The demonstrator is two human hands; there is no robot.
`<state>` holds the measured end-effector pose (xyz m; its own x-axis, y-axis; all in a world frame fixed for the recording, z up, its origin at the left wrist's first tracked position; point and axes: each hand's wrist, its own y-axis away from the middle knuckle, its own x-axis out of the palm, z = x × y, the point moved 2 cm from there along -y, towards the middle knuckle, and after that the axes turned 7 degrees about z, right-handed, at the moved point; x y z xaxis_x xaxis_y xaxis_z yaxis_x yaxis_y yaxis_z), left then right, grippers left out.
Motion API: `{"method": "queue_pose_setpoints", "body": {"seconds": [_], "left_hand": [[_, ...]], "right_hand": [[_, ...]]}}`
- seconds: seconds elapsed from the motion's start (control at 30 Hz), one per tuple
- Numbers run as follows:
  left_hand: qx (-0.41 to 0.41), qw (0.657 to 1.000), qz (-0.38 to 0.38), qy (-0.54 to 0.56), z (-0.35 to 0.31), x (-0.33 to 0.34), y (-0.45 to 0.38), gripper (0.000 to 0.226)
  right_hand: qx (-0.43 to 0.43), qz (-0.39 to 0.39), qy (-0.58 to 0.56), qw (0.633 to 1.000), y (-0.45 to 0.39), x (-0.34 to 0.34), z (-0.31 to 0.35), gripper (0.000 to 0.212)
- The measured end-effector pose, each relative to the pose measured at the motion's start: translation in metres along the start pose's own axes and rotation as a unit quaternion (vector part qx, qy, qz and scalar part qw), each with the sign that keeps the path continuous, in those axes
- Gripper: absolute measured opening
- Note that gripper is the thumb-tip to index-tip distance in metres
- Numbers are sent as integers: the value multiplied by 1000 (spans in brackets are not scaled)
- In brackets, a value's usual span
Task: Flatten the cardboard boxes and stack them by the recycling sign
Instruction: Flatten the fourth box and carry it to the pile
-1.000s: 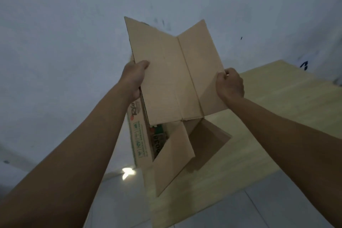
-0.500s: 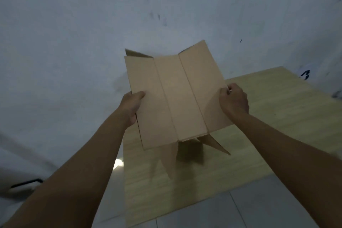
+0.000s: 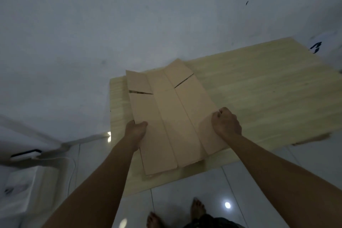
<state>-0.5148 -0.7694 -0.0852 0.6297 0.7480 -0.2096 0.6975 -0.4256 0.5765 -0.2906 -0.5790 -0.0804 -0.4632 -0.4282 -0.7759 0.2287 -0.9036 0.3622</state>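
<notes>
Holding the flattened cardboard box [image 3: 172, 120] by its side edges, the left hand [image 3: 136, 132] and right hand [image 3: 226, 123] each curled in a closed grip, lowering it onto the wooden board [image 3: 259, 89]; next it likely needed pressing flat

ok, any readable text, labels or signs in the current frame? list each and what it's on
None readable.
Flattened cardboard box: the plain brown face is up, no print showing.
Wall: a dark mark at the far right, too blurred to tell whether it is writing or a sign.
Wooden board: no text.
Left hand and right hand grip the box's side edges and cover no visible print.
</notes>
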Motion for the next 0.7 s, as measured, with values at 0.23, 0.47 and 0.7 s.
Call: {"method": "queue_pose_setpoints", "body": {"seconds": [0.23,0.47,0.7], "left_hand": [[-18,993,-64,-97,56,26,-23,39],[-74,948,-137,-277,66,32,-37,64],[-64,963,-149,-214,19,33,-103,71]], "right_hand": [[21,26,40,999,-16,44,-40,32],[38,32,64,997,-47,59,-55,35],[-9,68,40,997,-109,69,10,53]]}}
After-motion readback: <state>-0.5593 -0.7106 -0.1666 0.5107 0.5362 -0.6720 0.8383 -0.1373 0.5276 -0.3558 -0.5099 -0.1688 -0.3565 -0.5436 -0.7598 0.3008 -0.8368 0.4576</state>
